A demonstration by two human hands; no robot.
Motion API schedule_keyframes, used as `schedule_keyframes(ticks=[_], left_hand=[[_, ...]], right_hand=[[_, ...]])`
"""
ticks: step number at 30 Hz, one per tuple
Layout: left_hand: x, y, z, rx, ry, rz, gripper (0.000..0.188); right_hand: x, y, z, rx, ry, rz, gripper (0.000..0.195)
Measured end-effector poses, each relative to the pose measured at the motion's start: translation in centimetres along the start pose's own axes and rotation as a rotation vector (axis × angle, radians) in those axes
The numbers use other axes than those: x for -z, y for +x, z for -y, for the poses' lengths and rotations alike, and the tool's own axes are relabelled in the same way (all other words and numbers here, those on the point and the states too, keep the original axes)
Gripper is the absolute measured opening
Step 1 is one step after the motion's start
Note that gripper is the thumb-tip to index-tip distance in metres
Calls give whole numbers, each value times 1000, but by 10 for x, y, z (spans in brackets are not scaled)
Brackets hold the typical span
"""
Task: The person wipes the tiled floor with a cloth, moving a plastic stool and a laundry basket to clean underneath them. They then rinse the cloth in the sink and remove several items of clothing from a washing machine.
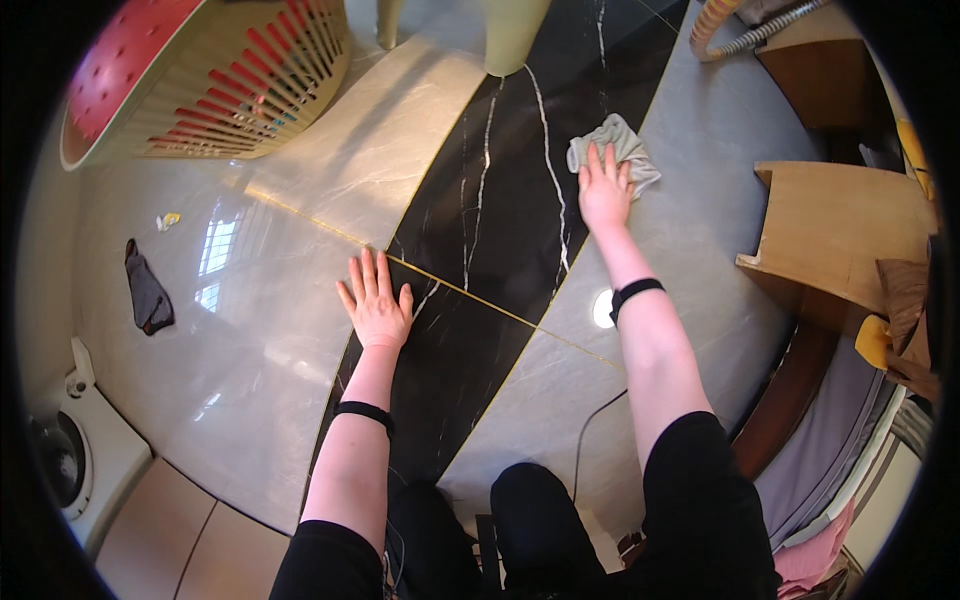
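My right hand (605, 196) presses down on a crumpled pale grey-green cloth (636, 159), its fingers spread over the fabric. The cloth lies where the black marble-look floor band (517, 187) meets the grey tiles (705, 157). Flat on the floor, my left hand (377, 311) has its fingers apart and holds nothing. Its fingertips reach the gold seam (420, 271) that crosses the black band. Dark bands circle both of my forearms.
A slatted basket (262, 112) and cream legs (514, 34) stand ahead. A dark sock (148, 289) and a small wrapper (169, 221) lie left, near a washing machine (112, 457). To the right are a wooden piece of furniture (832, 217) and a bed (821, 442). A cable (581, 442) runs by my knees.
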State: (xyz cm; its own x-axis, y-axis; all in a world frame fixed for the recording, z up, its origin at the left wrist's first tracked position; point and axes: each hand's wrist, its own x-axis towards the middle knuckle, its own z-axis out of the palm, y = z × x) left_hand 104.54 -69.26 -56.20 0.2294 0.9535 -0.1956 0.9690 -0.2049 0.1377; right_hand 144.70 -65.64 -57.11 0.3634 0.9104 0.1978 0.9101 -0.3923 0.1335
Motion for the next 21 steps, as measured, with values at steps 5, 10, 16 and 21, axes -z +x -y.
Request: schedule_keyframes(ticks=[5, 10, 16, 21], left_hand=[[0, -5, 7, 39, 28, 25, 73], [4, -6, 7, 60, 69, 61, 75], [5, 4, -4, 18, 38, 68, 77], [7, -4, 9, 46, 74, 72, 76]], right_hand=[[65, -189, 63, 438, 156, 205, 43], [90, -200, 48, 722, 373, 340, 40], [3, 41, -31, 255, -16, 24, 52], [25, 45, 46, 183, -53, 92, 54]])
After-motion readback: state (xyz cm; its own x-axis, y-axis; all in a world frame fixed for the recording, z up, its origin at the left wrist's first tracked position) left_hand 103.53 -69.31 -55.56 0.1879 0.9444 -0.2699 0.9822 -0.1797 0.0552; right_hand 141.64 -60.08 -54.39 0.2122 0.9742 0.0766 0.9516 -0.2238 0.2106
